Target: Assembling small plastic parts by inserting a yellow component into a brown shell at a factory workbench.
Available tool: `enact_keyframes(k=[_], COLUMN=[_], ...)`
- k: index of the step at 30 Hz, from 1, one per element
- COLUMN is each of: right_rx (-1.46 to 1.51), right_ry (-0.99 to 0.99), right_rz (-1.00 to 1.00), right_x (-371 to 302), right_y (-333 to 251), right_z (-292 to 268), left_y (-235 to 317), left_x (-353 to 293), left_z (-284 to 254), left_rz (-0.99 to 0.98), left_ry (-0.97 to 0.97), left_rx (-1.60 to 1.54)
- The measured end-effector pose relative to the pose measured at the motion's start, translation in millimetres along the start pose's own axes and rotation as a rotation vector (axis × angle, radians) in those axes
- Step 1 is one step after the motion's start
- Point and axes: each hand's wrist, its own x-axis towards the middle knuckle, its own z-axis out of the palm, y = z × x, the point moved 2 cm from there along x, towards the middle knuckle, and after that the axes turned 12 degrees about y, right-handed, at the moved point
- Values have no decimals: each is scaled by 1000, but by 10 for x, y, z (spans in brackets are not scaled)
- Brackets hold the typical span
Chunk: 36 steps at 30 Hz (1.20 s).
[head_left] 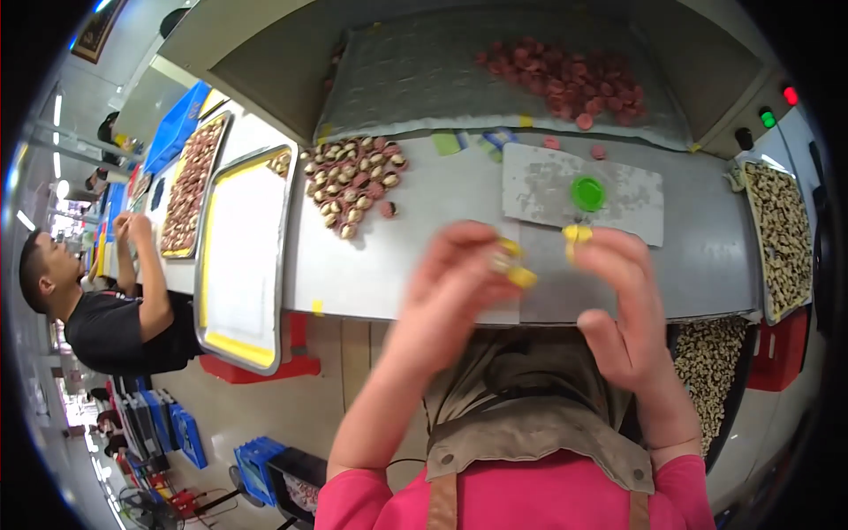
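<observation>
My left hand, smeared by motion, pinches a small pale piece between fingertips in yellow finger covers. To its right my right hand has its yellow-covered fingertips drawn together, while a lower finger stands apart. Whatever may lie in that pinch is too small to make out. Just beyond the right fingertips, a green round dish sits on a worn whitish board. Up and left of my left hand lies a pile of pink discs topped with pale and dark round pieces.
Loose pink discs lie on a grey mat under the hood. A yellow-edged tray overhangs the table at left; a tray of pale-and-dark pieces stands at right. Farther left, a person in black works beside another filled tray.
</observation>
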Motion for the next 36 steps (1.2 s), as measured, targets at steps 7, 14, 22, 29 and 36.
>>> enact_keyframes(k=[7,14,22,29,36], right_rx=[678,594,596,752,671], right_ry=[-225,-27,-346,-134,-458], right_rz=[-489,-493,-406,-355,-148], right_x=[379,356,519,439,454], right_y=[-1041,-1006,-914,-863,-562], right_z=[175,239,78,116,-612], left_y=[1353,1843,1984,1910,1510], left_x=[334,1149,1369,1486,1101], left_z=[-1589,-2537,-2546,-2434,-1302], left_rz=[666,695,757,755,1123], left_ry=[457,600,660,567,548], left_rx=[366,873,1078,1120,1144])
